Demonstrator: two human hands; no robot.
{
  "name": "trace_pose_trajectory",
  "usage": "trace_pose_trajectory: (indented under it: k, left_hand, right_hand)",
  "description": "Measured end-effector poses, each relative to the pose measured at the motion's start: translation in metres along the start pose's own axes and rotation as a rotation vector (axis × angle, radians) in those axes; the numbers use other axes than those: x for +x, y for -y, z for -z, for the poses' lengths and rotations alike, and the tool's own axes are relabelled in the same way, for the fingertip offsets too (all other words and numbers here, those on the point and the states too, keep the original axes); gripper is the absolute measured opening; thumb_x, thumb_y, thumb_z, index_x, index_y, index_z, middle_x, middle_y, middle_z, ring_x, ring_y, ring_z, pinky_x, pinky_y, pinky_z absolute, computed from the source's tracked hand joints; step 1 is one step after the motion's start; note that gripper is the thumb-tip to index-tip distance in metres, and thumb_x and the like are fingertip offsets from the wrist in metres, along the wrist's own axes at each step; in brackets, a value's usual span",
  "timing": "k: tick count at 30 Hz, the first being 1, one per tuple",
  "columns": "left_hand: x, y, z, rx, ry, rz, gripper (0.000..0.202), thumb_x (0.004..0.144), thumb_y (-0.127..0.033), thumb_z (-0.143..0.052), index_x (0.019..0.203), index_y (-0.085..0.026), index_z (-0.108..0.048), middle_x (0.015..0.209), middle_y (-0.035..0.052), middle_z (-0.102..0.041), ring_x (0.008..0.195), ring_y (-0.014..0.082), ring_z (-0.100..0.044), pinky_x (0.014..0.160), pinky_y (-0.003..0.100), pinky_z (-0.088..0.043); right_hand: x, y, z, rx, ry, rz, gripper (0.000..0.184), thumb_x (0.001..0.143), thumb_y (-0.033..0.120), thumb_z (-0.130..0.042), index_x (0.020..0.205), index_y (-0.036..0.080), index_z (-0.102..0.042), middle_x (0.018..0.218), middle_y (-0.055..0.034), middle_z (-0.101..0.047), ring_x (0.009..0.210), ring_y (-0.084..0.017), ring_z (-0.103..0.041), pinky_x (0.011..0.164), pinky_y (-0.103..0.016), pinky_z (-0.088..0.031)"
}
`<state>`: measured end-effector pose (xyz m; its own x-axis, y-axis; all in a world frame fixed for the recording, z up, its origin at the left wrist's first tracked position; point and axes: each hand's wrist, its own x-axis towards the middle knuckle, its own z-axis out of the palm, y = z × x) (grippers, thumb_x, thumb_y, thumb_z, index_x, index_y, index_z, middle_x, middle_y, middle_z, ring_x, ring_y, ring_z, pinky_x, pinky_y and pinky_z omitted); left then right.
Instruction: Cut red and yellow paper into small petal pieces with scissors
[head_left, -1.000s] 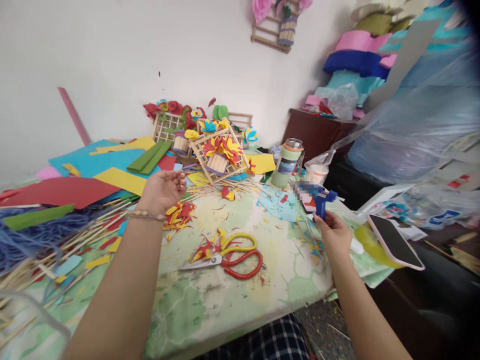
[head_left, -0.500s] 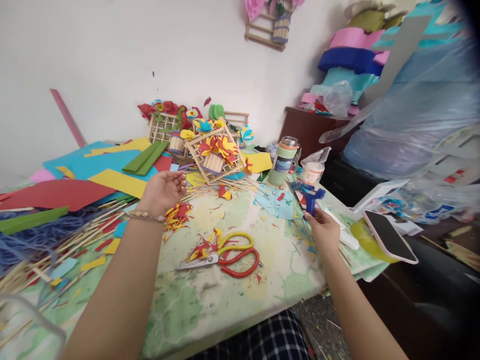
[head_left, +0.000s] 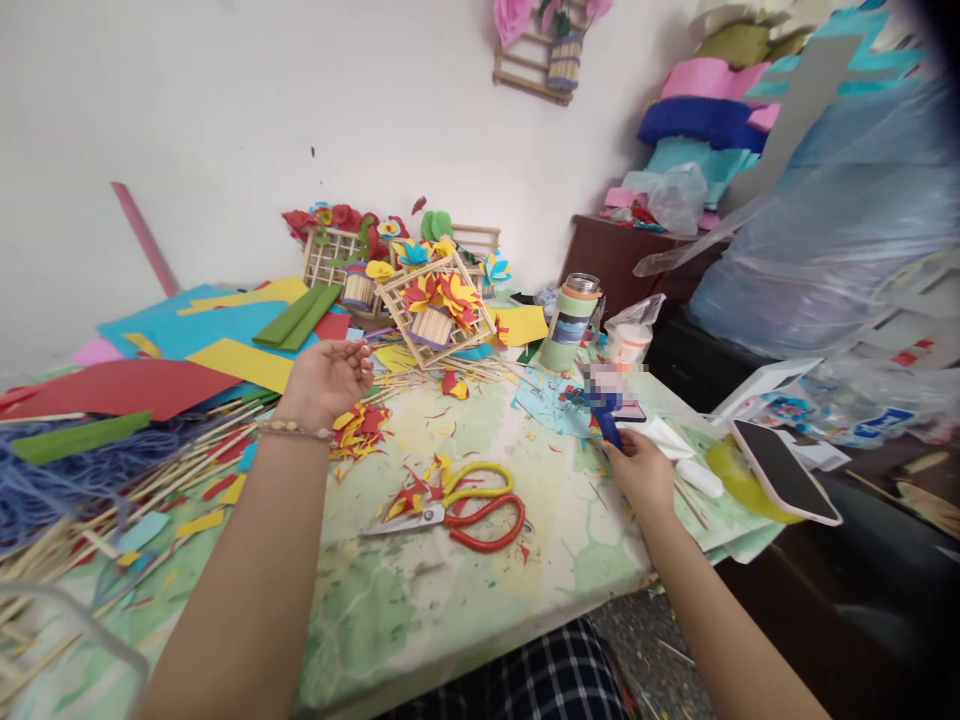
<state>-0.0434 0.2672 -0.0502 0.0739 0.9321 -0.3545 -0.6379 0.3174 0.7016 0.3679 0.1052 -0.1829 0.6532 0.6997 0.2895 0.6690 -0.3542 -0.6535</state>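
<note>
My right hand (head_left: pixel 641 470) is wrapped round the handle of a blue hot glue gun (head_left: pixel 609 425) at the table's right side. The gun's nozzle end is over blue paper scraps (head_left: pixel 547 400). With its palm turned up and fingers loosely curled, my left hand (head_left: pixel 326 385) shows nothing in it. It is beside a pile of red and yellow paper cuttings (head_left: pixel 361 430). Scissors (head_left: pixel 457 508) with one yellow and one red handle lie between my forearms. Behind them, a stick lattice frame (head_left: pixel 435 310) carries red and yellow paper flowers.
A green bottle (head_left: pixel 570 325) stands at the back right, near a bagged cup (head_left: pixel 630 335). A phone (head_left: pixel 786 470) rests at the right edge. Coloured paper sheets (head_left: pixel 127 390), thin sticks (head_left: pixel 172 470) and blue yarn (head_left: pixel 67 485) cover the left side.
My right hand has shifted the glue gun slightly left and turned it, uncovering a pink object behind, partly blurred out. My left hand keeps its pose. The view has moved a little.
</note>
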Motion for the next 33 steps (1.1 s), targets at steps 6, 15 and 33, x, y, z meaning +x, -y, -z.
trace_pose_trajectory:
  k: [6, 15, 33]
  left_hand:
    - [-0.005, 0.001, -0.003, -0.031, 0.033, -0.005, 0.016, 0.085, -0.005, -0.046, 0.082, -0.017, -0.057, 0.061, 0.0007, -0.056, 0.047, 0.0105, -0.053, 0.042, 0.018, -0.044]
    - [-0.043, -0.016, -0.022, 0.057, -0.064, -0.333, 0.025, 0.09, -0.009, -0.045, 0.073, -0.016, -0.061, 0.058, 0.0, -0.058, 0.046, 0.0089, -0.052, 0.042, 0.017, -0.042]
    - [-0.069, 0.036, -0.009, 1.593, 0.445, -0.632, 0.016, 0.089, -0.025, -0.061, 0.096, -0.022, -0.075, 0.107, 0.009, -0.078, 0.098, 0.0259, -0.069, 0.089, 0.037, -0.053]
  right_hand:
    - [-0.006, 0.006, -0.002, -0.118, -0.005, 0.084, 0.041, 0.088, 0.041, -0.06, 0.117, 0.016, -0.075, 0.113, -0.016, -0.078, 0.099, -0.034, -0.073, 0.084, -0.043, -0.055]
    - [-0.007, 0.005, -0.003, -0.061, -0.066, 0.206, 0.047, 0.084, 0.045, -0.065, 0.119, 0.014, -0.069, 0.112, -0.0182, -0.074, 0.107, -0.037, -0.066, 0.099, -0.052, -0.051]
    - [-0.044, 0.168, -0.044, 0.08, 0.893, 0.959, 0.029, 0.086, 0.01, -0.065, 0.113, 0.018, -0.072, 0.117, -0.0128, -0.074, 0.112, -0.029, -0.068, 0.1, -0.044, -0.055]
